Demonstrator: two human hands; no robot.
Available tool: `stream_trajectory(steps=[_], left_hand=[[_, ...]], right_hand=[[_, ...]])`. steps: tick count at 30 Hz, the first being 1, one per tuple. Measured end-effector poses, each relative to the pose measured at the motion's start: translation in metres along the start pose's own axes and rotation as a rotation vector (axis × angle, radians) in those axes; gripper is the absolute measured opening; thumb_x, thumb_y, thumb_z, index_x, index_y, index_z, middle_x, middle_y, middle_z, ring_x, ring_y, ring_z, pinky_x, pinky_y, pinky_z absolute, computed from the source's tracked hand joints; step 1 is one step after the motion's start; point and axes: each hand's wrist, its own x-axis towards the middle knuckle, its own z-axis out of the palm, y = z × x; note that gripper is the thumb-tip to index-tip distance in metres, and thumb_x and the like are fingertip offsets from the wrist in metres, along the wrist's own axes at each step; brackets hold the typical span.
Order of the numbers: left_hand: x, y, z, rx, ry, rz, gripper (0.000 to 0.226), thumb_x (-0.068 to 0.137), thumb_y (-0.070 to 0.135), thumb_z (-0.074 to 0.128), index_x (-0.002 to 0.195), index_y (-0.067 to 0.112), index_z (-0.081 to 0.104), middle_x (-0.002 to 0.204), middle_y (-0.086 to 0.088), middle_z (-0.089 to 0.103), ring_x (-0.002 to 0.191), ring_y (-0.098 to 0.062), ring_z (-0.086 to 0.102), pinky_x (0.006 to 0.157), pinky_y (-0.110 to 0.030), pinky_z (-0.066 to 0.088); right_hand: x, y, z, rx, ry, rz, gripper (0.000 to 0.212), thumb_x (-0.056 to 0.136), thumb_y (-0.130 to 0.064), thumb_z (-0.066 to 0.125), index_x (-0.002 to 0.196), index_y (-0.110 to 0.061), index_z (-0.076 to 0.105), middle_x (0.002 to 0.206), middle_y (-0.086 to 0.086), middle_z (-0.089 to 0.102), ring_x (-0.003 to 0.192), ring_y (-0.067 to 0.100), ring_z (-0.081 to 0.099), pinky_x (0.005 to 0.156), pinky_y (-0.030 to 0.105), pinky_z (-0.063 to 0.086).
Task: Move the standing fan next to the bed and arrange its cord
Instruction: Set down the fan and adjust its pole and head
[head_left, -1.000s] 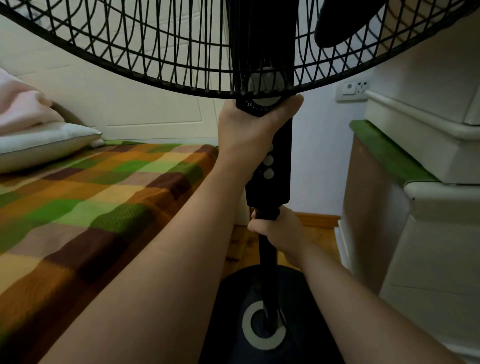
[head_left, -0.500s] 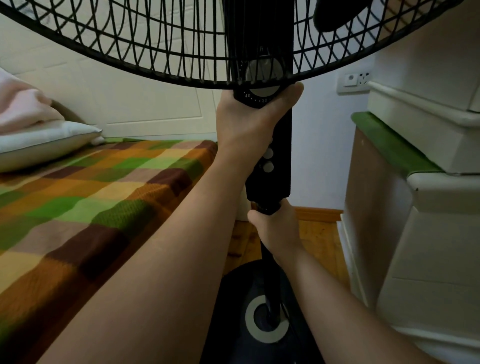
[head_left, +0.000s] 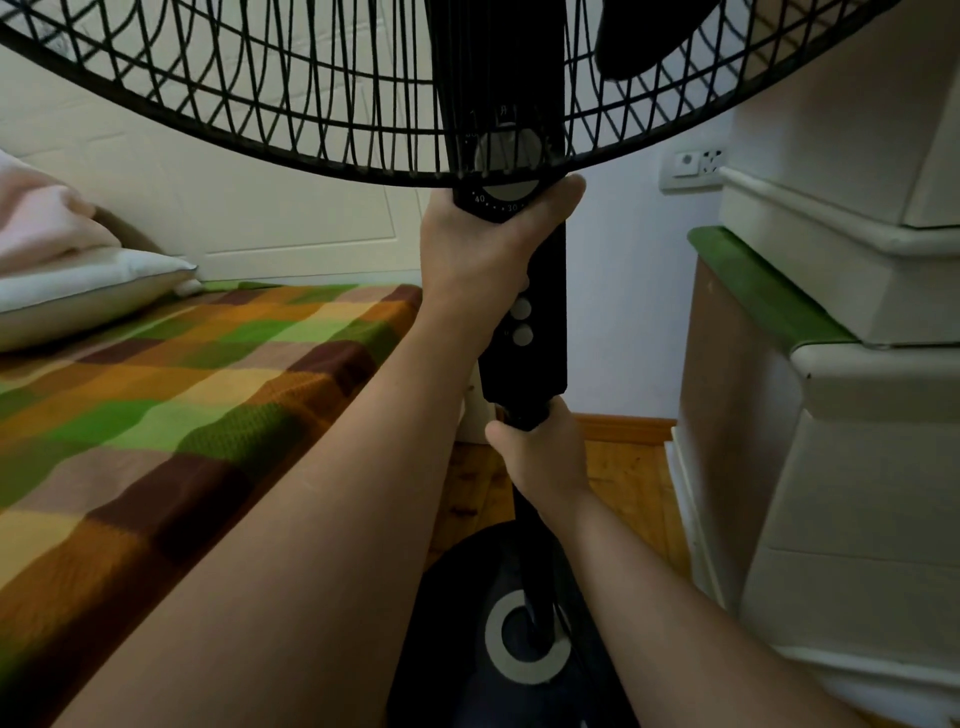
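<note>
**Both hands on the fan (head_left: 540, 338), by the bed (head_left: 182, 389)**

The left hand (head_left: 483, 244) wraps its neck, the right hand (head_left: 540, 457) grips the pole (head_left: 531, 571). Moving step, I'd say (cord unseen); next, set the base (head_left: 467, 623) flat beside the cabinet (head_left: 779, 415).

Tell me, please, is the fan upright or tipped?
Upright: the pole rises straight from the base, gripped by left hand and right hand.

Floor gap (head_left: 623, 483) around the standing fan (head_left: 540, 312) is narrow: bed (head_left: 182, 415) at nine o'clock, cabinet (head_left: 857, 519) at three, wall (head_left: 623, 312) at twelve.
</note>
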Motion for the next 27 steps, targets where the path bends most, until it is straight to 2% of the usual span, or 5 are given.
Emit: stream_trajectory(steps=[7,12,16,23,27], left_hand=[[-0.001,0.002,-0.002,-0.016,-0.017,-0.007,0.030,0.072,0.039,0.088,0.087,0.037,0.062,0.087,0.011,0.071,0.080,-0.005,0.070,0.062,-0.015,0.055],[0.000,0.000,-0.001,-0.038,-0.028,-0.030,0.037,0.072,0.039,0.088,0.099,0.027,0.067,0.094,0.007,0.073,0.088,-0.008,0.071,0.074,-0.025,0.061],[0.000,-0.001,-0.001,-0.054,-0.015,-0.026,0.040,0.070,0.038,0.089,0.100,0.027,0.065,0.096,0.006,0.072,0.088,-0.008,0.071,0.075,-0.025,0.061],[0.001,-0.001,-0.001,-0.053,-0.019,-0.027,0.034,0.072,0.037,0.089,0.095,0.029,0.066,0.093,0.006,0.072,0.086,-0.010,0.072,0.074,-0.028,0.062],[0.001,-0.001,-0.001,-0.044,-0.021,-0.029,0.028,0.072,0.037,0.089,0.087,0.033,0.066,0.087,0.008,0.072,0.082,-0.008,0.072,0.070,-0.024,0.060]], right_hand=[[-0.016,0.001,-0.011,-0.040,-0.091,-0.008,0.018,0.085,-0.019,0.069,0.087,-0.023,0.052,0.069,-0.013,0.050,0.060,0.005,0.052,0.054,0.015,0.040],[-0.069,0.045,-0.033,-0.075,-0.213,0.361,0.032,0.083,-0.001,0.053,0.101,-0.027,0.060,0.095,0.018,0.068,0.071,0.025,0.066,0.057,0.035,0.050],[-0.065,0.053,-0.050,-0.109,-0.106,0.461,0.030,0.097,-0.008,0.045,0.114,-0.025,0.063,0.114,-0.003,0.062,0.097,0.012,0.060,0.070,0.021,0.045],[-0.001,-0.002,-0.050,0.083,-0.035,0.341,0.038,0.104,-0.032,0.045,0.140,-0.023,0.051,0.134,-0.002,0.057,0.125,0.018,0.052,0.092,0.028,0.043],[0.026,-0.031,-0.039,0.217,-0.127,0.349,0.031,0.104,-0.026,0.042,0.086,-0.029,0.067,0.065,-0.016,0.069,0.063,0.001,0.065,0.051,0.011,0.047]])
